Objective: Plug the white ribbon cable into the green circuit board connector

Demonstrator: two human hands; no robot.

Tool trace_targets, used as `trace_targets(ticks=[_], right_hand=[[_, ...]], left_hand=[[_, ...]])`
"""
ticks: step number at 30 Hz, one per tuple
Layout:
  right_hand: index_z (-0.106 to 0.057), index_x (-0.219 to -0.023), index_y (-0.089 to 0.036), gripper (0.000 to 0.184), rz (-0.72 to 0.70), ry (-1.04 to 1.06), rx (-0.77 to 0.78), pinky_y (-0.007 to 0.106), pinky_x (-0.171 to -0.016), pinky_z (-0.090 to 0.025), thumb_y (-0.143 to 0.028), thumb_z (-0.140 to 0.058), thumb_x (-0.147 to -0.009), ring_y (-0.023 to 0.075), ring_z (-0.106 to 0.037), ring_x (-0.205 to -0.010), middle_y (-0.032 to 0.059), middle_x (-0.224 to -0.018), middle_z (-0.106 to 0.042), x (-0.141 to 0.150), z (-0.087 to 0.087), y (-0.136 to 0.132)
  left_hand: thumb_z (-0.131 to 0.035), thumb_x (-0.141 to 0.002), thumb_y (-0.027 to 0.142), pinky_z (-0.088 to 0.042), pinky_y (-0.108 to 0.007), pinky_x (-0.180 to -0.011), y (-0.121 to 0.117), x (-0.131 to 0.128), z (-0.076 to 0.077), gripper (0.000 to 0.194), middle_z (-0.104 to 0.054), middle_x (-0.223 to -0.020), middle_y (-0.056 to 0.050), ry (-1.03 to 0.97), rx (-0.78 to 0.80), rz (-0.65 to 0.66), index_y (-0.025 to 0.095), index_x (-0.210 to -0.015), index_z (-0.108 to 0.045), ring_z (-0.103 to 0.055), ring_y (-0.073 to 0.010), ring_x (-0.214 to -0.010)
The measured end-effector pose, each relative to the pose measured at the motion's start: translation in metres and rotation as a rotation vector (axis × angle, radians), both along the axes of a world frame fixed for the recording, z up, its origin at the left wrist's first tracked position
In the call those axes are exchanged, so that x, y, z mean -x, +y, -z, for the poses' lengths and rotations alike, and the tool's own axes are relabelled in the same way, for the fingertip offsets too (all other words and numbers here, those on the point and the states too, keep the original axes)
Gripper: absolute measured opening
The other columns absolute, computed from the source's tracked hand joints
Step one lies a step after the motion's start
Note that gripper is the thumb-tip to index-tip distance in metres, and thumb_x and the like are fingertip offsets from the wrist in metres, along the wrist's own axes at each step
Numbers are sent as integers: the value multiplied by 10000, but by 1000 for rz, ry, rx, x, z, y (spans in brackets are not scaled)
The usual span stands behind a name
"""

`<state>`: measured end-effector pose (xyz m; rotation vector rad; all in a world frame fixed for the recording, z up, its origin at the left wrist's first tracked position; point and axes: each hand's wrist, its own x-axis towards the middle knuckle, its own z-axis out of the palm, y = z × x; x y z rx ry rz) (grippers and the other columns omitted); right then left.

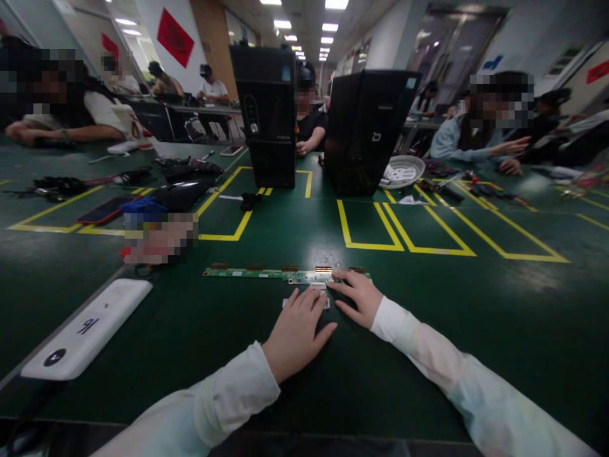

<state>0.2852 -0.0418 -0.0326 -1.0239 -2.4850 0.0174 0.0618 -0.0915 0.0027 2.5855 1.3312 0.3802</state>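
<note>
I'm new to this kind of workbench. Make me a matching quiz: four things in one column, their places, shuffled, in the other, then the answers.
1. circuit board
2. white basket
3. white numbered device
4. red diamond-shaped poster

a. on a white wall
b. near left part of the green table
c. at the fingertips of the left hand and right hand
d. beside a computer tower

1-c; 2-d; 3-b; 4-a

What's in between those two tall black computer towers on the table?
A strip of yellow tape on the green table, and a person in a black top farther back, as the head view shows.
</note>
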Motion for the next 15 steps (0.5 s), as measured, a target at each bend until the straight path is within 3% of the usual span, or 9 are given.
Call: trace_targets(ticks=[7, 11, 15], right_hand=[[-565, -1289, -162, 406, 1, -27, 7, 510, -1002, -423, -326, -469, -931, 291, -484, -1202, 173, -1310, -515, 0, 0, 1], [-542, -1313, -161, 419, 0, -46, 28, 533, -1044, -384, -334, -445, -945, 292, -460, -1246, 181, -1329, -501, -1, 3, 2], [-533, -1322, -152, 428, -4, -51, 26, 543, -1063, -365, -343, -418, -956, 293, -454, -1261, 186, -1338, -492, -2, 6, 3]], left_hand=[[-362, -973, 458, -210, -530, -1174, 9, 20, -22, 522, -452, -1484, -77, -155, 201, 18, 223, -1438, -388, -366, -228, -1396], [-295, -984, 490, -257, -491, -1166, 3, 56, -29, 523, -398, -1522, -61, -361, 208, -150, 262, -1449, -372, -337, -214, -1413], [-315, -964, 513, -318, -507, -1131, -15, 105, -13, 544, -365, -1532, -83, -269, 102, -373, 248, -1431, -405, -362, -248, -1397]])
